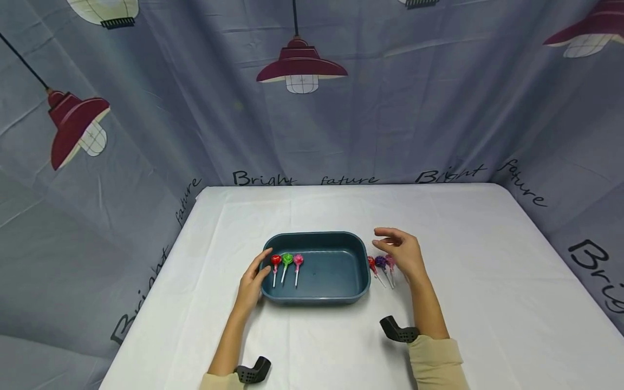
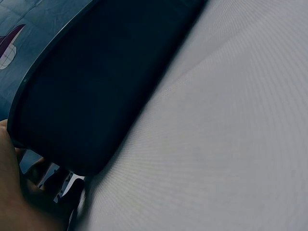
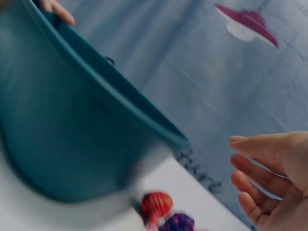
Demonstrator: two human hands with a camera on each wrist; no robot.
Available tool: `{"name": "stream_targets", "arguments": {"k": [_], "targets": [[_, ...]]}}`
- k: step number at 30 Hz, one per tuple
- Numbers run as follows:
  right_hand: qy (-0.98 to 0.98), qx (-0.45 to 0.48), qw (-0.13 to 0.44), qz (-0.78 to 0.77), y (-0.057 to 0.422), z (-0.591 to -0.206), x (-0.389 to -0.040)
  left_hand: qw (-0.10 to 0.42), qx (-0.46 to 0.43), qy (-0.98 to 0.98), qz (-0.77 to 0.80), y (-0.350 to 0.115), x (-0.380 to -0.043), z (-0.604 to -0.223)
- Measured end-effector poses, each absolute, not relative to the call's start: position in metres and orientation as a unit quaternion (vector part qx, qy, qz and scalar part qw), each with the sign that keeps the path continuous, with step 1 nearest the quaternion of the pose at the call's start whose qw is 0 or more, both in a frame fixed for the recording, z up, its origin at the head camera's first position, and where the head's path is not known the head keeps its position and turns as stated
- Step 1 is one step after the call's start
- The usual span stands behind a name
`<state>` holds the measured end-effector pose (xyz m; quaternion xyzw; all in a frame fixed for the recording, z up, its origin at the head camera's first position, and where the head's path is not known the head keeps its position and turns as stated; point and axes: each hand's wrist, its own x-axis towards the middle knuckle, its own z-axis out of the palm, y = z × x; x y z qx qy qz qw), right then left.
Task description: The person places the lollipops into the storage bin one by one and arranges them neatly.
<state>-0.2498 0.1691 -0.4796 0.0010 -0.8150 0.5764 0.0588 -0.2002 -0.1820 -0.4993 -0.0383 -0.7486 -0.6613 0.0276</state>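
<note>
My left hand (image 1: 252,279) grips the left end of a dark teal tray (image 1: 336,299), with thumb and forefinger at the rim. Inside the tray, toward its left side, lie a red lollipop (image 1: 275,260), a green lollipop (image 1: 287,259) and a pink lollipop (image 1: 298,260). Beyond the tray's right end, a second red lollipop (image 3: 157,204), a purple lollipop (image 3: 179,223) and another pink lollipop (image 1: 390,260) lie on the cloth. My right hand (image 1: 403,250) hovers above these, its fingers loosely bent and apart, holding nothing.
A white cloth covers the table (image 1: 317,346). Behind it hangs a grey-blue curtain (image 1: 370,124) printed with lamps and lettering. Black camera mounts sit on both wrists, such as the right mount (image 1: 400,330).
</note>
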Motion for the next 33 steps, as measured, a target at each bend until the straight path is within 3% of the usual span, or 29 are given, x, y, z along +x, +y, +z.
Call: {"name": "stream_targets", "arguments": {"k": [5, 8, 15, 33], "targets": [[-0.808, -0.058, 0.077, 0.582, 0.205, -0.529, -0.265, 0.031, -0.046, -0.746, -0.664, -0.182, -0.200, -0.500], [-0.817, -0.062, 0.072, 0.569, 0.216, -0.540, -0.263, 0.033, -0.050, -0.746, -0.663, -0.182, -0.201, -0.500], [-0.834, -0.061, -0.009, 0.549, 0.213, -0.510, -0.238, 0.032, -0.043, -0.751, -0.659, -0.182, -0.200, -0.500], [-0.881, -0.040, -0.009, 0.472, 0.210, -0.522, -0.240, 0.030, -0.036, -0.754, -0.656, -0.181, -0.200, -0.498]]}}
